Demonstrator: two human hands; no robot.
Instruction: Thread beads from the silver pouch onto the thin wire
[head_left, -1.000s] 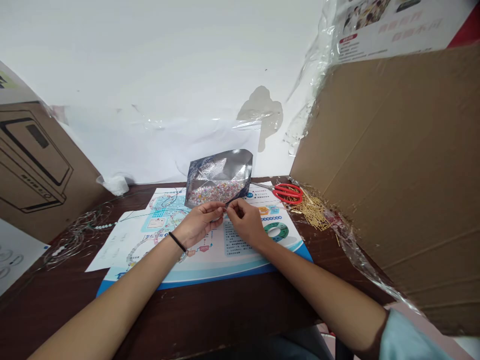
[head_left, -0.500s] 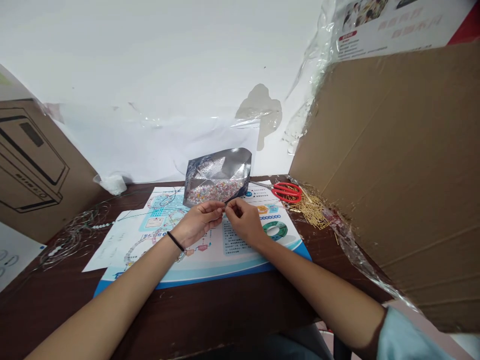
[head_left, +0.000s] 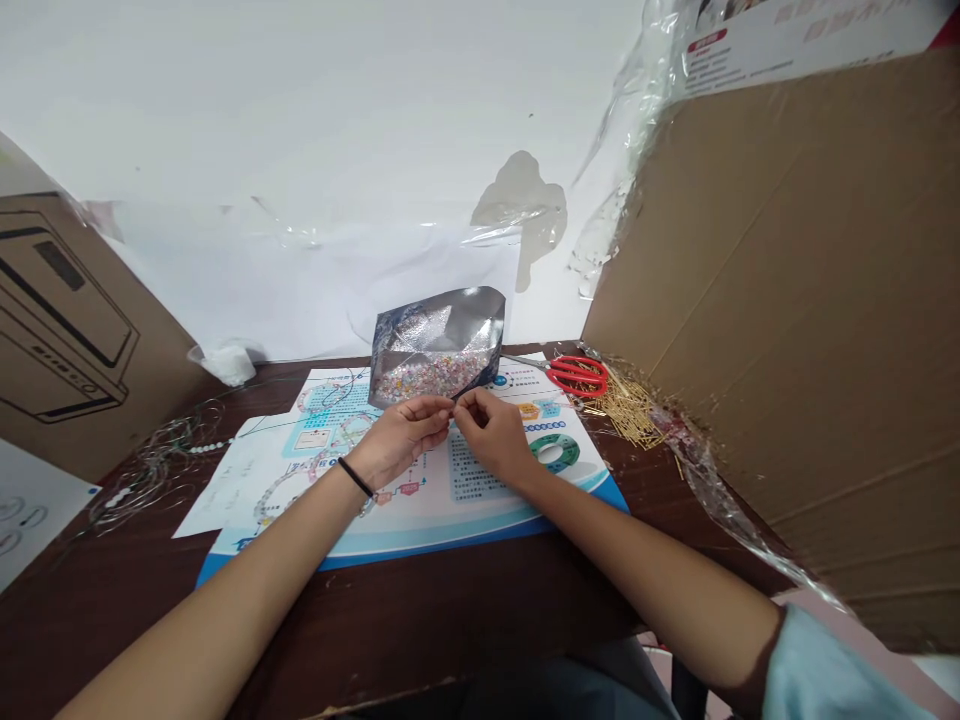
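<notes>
My left hand point(head_left: 405, 435) and my right hand point(head_left: 491, 432) meet fingertip to fingertip over the printed sheet. Both are closed in a pinch, and whatever lies between the fingers is too small to make out. Just beyond them a silvery pouch point(head_left: 442, 335) lies open toward me, with many small coloured beads point(head_left: 427, 375) inside. A black band circles my left wrist. Under my hands the blue and white printed sheet point(head_left: 360, 545) covers part of the dark table.
Red-handled scissors point(head_left: 577, 376) and a pile of gold pins point(head_left: 630, 410) lie to the right, beside a cardboard panel point(head_left: 787, 300). Tangled thin cord point(head_left: 154, 470) with white beads is at the left, near another cardboard panel point(head_left: 67, 330). A white wall rises behind.
The view has shifted slightly. My hands stay together in nearly the same pose, with only small finger movement; the pouch and scissors lie as before.
</notes>
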